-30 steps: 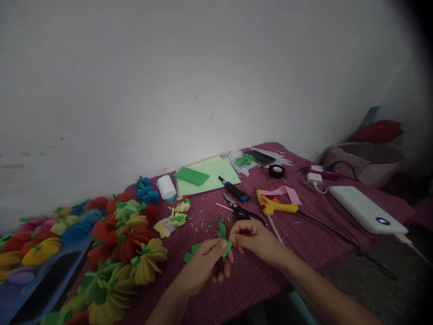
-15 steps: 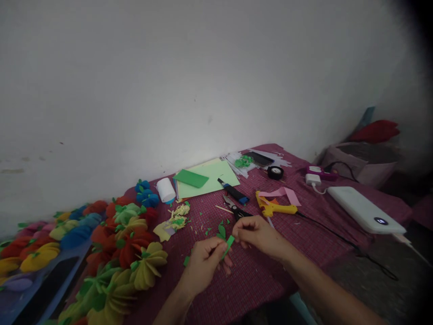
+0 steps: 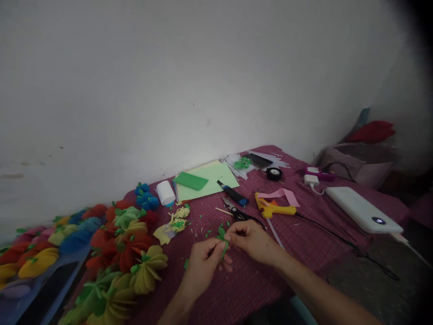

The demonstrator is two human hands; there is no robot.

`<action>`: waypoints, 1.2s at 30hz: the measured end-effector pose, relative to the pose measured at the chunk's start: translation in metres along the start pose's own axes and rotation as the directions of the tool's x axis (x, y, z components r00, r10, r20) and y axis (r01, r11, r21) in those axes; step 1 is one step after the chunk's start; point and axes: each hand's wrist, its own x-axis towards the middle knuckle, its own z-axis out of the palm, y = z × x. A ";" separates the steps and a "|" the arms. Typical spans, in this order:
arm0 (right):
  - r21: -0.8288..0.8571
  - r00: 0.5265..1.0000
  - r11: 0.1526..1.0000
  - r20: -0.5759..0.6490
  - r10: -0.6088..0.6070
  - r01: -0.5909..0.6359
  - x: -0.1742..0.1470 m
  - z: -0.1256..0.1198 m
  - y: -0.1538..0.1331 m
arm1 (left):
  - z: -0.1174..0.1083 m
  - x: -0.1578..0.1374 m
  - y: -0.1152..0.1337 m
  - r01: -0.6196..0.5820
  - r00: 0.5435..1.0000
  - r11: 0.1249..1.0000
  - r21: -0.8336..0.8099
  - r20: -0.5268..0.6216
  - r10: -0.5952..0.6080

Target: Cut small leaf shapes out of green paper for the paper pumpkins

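Note:
Between my two hands is a small strip of green paper (image 3: pixel 224 249). My left hand (image 3: pixel 205 262) pinches it between thumb and fingers. The fingertips of my right hand (image 3: pixel 248 239) are closed on its upper end, close against the left fingers. Just behind them shows a green leaf-shaped piece (image 3: pixel 221 232); whether it is joined to the strip I cannot tell. Black-handled scissors (image 3: pixel 239 215) lie open beyond my right hand, beside a thin wooden stick (image 3: pixel 223 211). Green and yellow paper scraps (image 3: pixel 179 216) are scattered to the left.
Colourful paper pumpkins (image 3: pixel 130 243) crowd the left side. Farther back are a utility knife (image 3: pixel 233 193), paper sheets (image 3: pixel 213 180), a white bottle (image 3: pixel 165 193) and a tape measure (image 3: pixel 274 174). On the right are a yellow glue gun (image 3: pixel 275 209) with a trailing cord and a white power bank (image 3: pixel 363 210).
My right hand has moved left and slightly down, up against the left fingers. The green strip, which stood out straight before, is now mostly covered by the fingertips.

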 end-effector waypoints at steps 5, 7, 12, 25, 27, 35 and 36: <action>-0.015 1.000 1.000 0.012 -0.021 0.021 0.002 -0.002 -0.005 | 0.001 0.000 0.002 0.114 0.993 0.964 -0.242 0.020 -0.113; 0.004 0.999 1.000 0.027 -0.023 0.022 0.001 -0.002 -0.008 | 0.002 0.000 0.004 0.152 0.988 0.934 -0.323 0.028 -0.151; -0.029 1.000 1.000 0.024 0.003 -0.002 0.002 -0.002 -0.014 | 0.002 0.000 0.003 0.149 0.989 0.939 -0.311 0.052 -0.139; -0.266 0.997 0.961 0.029 -0.067 0.072 0.009 -0.014 -0.005 | -0.007 0.003 0.003 0.071 0.997 0.987 -0.142 -0.031 -0.076; -0.296 0.995 0.951 0.069 -0.075 0.092 0.009 -0.014 -0.007 | -0.008 0.004 0.003 0.024 0.996 0.993 -0.119 -0.084 -0.034; -0.350 0.986 0.927 0.139 -0.089 0.132 0.011 -0.006 -0.017 | -0.007 0.004 0.000 0.069 0.992 0.990 -0.119 -0.098 -0.081; -0.360 0.986 0.923 0.140 -0.093 0.138 0.012 -0.007 -0.018 | -0.007 0.004 0.000 0.069 0.991 0.989 -0.128 -0.101 -0.082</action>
